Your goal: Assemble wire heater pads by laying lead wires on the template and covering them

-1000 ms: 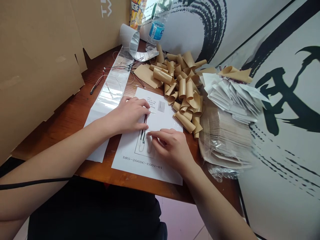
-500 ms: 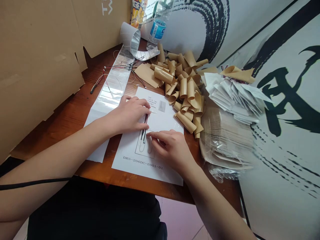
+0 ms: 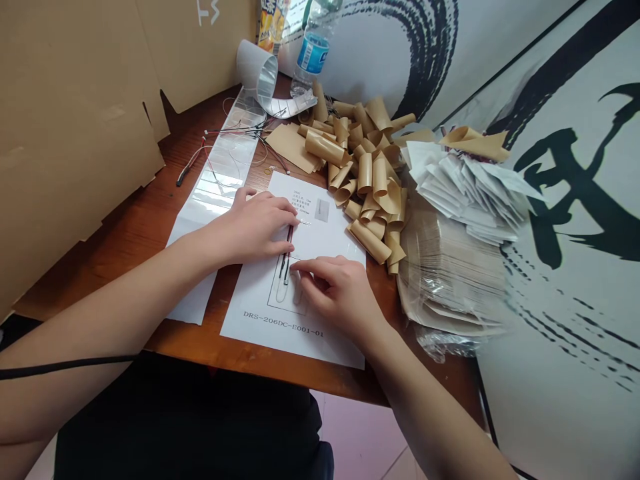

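Note:
A printed white sheet [image 3: 250, 323] with a rectangle and line drawing lies on the table. On it a thin cable [image 3: 290, 235] with dark red and black wires runs between the fingertips and thumb of my left hand [image 3: 257, 227]. That hand lies palm down on the sheet, open, thumb apart from the fingers. My right hand [image 3: 340, 287] rests lower on the sheet, its index finger stretched out beside the cable's lower end, the small connector [image 3: 285, 281], thumb apart below. Whether either hand presses on the cable is too small to tell.
A heap of rolled brown paper pieces [image 3: 365, 173] lies beyond the sheet. To the right are bagged brown stacks [image 3: 450, 267] topped with white slips [image 3: 465, 190]. Several loose wires [image 3: 215, 143] cross a clear-pocketed strip [image 3: 233, 153]. A bottle [image 3: 311, 57] and cardboard [image 3: 75, 120] bound the back and left.
The whole view has shifted slightly, so everything sits a little further left and up. Both hands keep nearly the same pose on the sheet beside the cable.

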Tool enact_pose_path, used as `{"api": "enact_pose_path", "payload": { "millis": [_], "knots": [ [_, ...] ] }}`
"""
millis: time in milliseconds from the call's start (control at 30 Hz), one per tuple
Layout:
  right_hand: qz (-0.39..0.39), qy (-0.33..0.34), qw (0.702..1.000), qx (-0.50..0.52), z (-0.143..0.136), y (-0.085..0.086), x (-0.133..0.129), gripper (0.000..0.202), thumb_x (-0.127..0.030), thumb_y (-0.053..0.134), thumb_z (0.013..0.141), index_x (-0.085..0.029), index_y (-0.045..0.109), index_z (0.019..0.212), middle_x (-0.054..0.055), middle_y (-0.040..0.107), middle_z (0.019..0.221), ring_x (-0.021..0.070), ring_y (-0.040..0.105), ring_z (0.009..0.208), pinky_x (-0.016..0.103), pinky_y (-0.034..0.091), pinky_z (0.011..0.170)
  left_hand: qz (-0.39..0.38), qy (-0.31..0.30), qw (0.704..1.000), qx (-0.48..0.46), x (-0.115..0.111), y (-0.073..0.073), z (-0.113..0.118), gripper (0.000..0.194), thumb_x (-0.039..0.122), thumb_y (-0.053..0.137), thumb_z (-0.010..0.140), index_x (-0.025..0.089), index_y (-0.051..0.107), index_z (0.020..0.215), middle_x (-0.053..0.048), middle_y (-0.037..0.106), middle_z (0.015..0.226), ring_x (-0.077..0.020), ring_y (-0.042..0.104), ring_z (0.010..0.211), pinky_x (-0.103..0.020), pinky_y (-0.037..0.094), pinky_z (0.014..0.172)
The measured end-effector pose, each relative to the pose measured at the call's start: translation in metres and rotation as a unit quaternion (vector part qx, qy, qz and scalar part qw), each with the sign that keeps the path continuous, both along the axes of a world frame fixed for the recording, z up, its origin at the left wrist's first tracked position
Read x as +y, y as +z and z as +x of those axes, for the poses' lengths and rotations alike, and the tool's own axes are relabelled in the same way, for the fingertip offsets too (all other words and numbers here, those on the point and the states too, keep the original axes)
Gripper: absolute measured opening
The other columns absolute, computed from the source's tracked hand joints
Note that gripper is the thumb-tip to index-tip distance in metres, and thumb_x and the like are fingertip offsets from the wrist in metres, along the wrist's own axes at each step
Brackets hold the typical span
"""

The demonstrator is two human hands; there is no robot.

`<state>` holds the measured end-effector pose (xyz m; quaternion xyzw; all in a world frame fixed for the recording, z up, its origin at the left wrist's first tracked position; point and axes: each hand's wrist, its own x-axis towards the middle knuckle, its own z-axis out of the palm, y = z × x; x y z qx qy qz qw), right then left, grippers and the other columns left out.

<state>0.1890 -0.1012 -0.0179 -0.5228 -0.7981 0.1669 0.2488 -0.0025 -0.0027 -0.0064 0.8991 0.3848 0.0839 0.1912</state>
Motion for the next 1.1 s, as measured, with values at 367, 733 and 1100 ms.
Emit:
{"api": "enact_pose_path", "payload": {
  "millis": [367,733,1100],
  "knots": [
    [0.043,0.008,0.999,-0.016,-0.005,0.002,-0.003,0.024,-0.018,0.052,0.09,-0.018,0.074,0.099,0.002,0.064,0.07,0.0139,0.051,0.062,0.03,0.037,0.066,0.018,-0.007,0.997,0.068,-0.009,0.009,-0.002,0.051,0.045,0.065,0.088,0.028,0.059,0.136,-0.007,0.058,0.145,-0.0327,0.043,0.14,-0.056,0.005,0.117],
    [0.093,0.063,0.994,-0.005,-0.009,0.001,-0.004,0.026,-0.024,0.054,0.096,-0.016,0.067,0.117,0.01,0.067,0.099,0.0234,0.057,0.091,0.041,0.042,0.081,0.014,0.084,0.992,-0.098,-0.006,0.019,-0.002,0.045,0.022,0.043,0.097,0.024,0.05,0.141,-0.007,0.053,0.149,-0.0248,0.047,0.138,-0.054,0.022,0.12],
    [0.116,0.04,0.992,-0.022,-0.007,0.0,-0.005,0.023,-0.025,0.053,0.097,-0.017,0.068,0.111,0.008,0.067,0.093,0.0217,0.057,0.085,0.038,0.038,0.077,0.118,0.342,0.93,-0.057,-0.028,0.083,-0.049,0.034,0.041,0.049,0.095,0.025,0.057,0.125,-0.002,0.065,0.1,-0.0222,0.063,0.097,-0.043,0.049,0.097]
  ]
}}
